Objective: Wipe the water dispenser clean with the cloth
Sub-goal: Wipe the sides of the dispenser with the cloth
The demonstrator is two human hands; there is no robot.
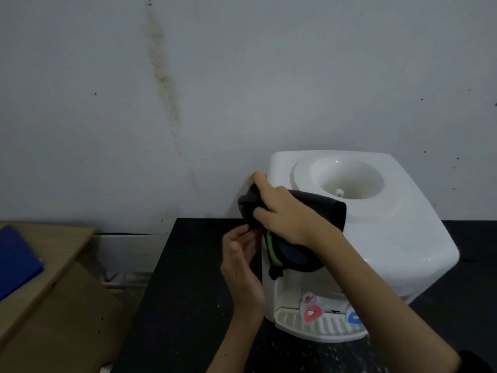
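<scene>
Two hands work at the black desk's back edge: the left hand pinches the dark cloth's hanging corner, the right hand grips it, draped over the white tabletop water dispenser's front-left top corner.

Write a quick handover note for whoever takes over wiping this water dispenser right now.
Right hand: grips the dark cloth, holding it over the top left corner of the white water dispenser.
Left hand: pinches the cloth's lower edge beside the dispenser's left side.
Dispenser stands on the black table against the wall.
Done: cloth is on the dispenser; how much is wiped, I cannot tell.
Left: the top, sides, front, taps and drip tray.
</scene>
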